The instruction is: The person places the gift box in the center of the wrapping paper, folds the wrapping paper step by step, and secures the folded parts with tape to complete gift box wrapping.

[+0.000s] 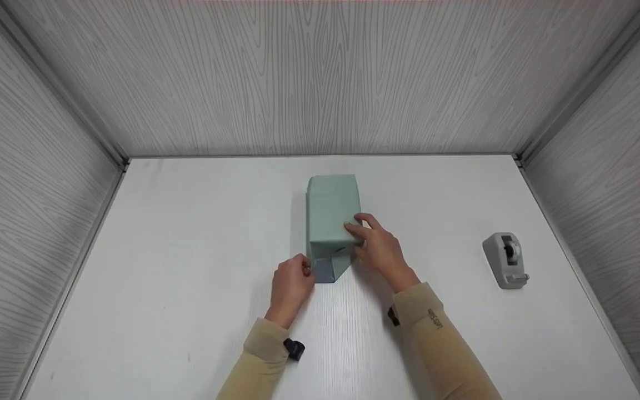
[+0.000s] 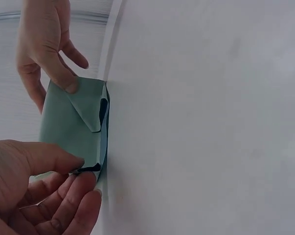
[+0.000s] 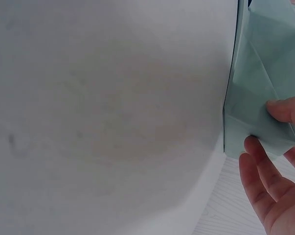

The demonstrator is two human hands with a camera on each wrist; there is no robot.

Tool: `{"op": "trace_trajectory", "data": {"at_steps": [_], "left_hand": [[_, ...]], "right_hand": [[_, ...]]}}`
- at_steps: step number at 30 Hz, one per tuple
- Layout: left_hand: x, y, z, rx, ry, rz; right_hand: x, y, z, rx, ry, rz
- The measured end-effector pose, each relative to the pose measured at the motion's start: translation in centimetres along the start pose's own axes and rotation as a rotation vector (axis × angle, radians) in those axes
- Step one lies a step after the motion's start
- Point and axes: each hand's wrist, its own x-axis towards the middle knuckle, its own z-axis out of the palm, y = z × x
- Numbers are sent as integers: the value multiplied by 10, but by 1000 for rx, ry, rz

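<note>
A box wrapped in pale green paper (image 1: pixel 332 208) lies lengthwise on the white table, its near end partly folded. My left hand (image 1: pixel 291 284) is at the near left corner. In the left wrist view its thumb and fingers pinch a paper flap (image 2: pixel 90 168) at that end. From the other side, my right hand (image 1: pixel 382 251) holds the near right corner, fingertips on the top and right side. Its thumb (image 2: pixel 70 87) presses the folded end in the left wrist view. A bluish-grey inner face of the paper (image 1: pixel 324 270) shows between the hands.
A grey tape dispenser (image 1: pixel 506 261) with a roll in it stands on the right part of the table (image 1: pixel 436 194). Grey wood-grain panels (image 1: pixel 320 78) enclose the table at the back and both sides.
</note>
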Motion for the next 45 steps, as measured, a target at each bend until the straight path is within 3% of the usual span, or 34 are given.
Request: {"op": "trace_trajectory", "data": {"at_steps": [7, 12, 18, 25, 29, 34, 39, 45], "left_hand": [[2, 4, 3, 36, -39, 71], [4, 4, 3, 36, -120, 146], [5, 0, 2, 100, -208, 239], [7, -1, 2, 146, -295, 283], [7, -2, 2, 211, -300, 357], [9, -3, 5, 309, -248, 466], [10, -3, 6, 367, -262, 488], [7, 0, 1, 418, -324, 482]], "right_hand": [[0, 0, 0, 4, -8, 10], [0, 0, -1, 9, -19, 23], [0, 0, -1, -7, -9, 8], [0, 0, -1, -9, 0, -2], [0, -1, -1, -10, -5, 5], [0, -2, -1, -22, -15, 13], [0, -2, -1, -15, -27, 26], [0, -1, -1, -11, -14, 20]]}}
